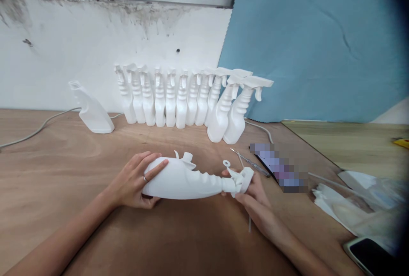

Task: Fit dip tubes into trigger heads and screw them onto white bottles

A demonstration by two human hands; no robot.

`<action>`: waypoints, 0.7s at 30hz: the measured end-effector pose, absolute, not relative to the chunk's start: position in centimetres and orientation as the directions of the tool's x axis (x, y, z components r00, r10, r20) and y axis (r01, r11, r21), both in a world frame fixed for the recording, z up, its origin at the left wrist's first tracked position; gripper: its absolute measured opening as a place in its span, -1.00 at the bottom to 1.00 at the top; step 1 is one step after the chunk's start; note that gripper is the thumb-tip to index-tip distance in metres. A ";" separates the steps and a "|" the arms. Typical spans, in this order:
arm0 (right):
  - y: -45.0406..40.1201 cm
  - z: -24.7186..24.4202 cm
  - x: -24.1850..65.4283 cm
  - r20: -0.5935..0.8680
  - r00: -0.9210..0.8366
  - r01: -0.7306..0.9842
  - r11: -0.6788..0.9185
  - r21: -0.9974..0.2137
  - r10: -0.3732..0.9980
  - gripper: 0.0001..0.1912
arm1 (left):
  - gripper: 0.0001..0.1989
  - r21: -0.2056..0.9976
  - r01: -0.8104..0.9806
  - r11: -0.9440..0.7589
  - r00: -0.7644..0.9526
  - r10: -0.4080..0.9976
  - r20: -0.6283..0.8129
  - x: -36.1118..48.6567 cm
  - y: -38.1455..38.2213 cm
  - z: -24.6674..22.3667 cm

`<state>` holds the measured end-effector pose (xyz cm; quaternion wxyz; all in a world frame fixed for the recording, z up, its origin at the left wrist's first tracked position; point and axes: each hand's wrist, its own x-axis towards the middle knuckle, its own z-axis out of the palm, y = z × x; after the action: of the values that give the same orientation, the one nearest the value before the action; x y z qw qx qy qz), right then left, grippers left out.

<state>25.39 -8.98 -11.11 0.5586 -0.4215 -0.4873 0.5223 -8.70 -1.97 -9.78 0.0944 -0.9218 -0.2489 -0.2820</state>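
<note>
A white spray bottle (188,184) lies on its side in front of me, its base to the left and its neck to the right. My left hand (137,180), with a ring on one finger, is wrapped round the base. At the neck, my right hand (255,195) grips a white trigger head (244,180). Whether the head is screwed on cannot be made out. A thin tube (249,224) shows below my right hand. Behind the bottle stand small white parts (187,157), and a white ring (226,163) is near the trigger head.
Several white spray bottles (170,105) stand in a row by the wall. A headless bottle (96,114) stands at the left. Right of my hands are a pointed metal tool (255,166), a phone-like device (281,169), plastic bags (348,208) and a dark phone (370,257).
</note>
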 end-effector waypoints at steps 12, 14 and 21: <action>-9.3 -11.2 25.1 0.112 0.019 0.056 0.111 -0.992 0.993 -0.51 | -0.07 -0.037 0.510 -0.859 0.718 0.402 0.568 -8.3 -2.5 -9.8; -9.3 -11.1 25.1 0.097 0.003 0.029 0.097 -0.995 0.995 -0.56 | -0.08 -0.037 0.508 -0.861 0.719 0.399 0.570 -8.3 -2.6 -9.9; -9.1 -11.1 24.9 0.098 -0.033 -0.020 0.097 -0.995 0.995 -0.60 | -0.09 -0.036 0.502 -0.864 0.726 0.399 0.561 -8.2 -2.6 -9.8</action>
<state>24.90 -9.14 -11.11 0.5197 -0.4618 -0.5277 0.4881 -8.20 -2.63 -9.82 0.0928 -0.9242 -0.2437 -0.2789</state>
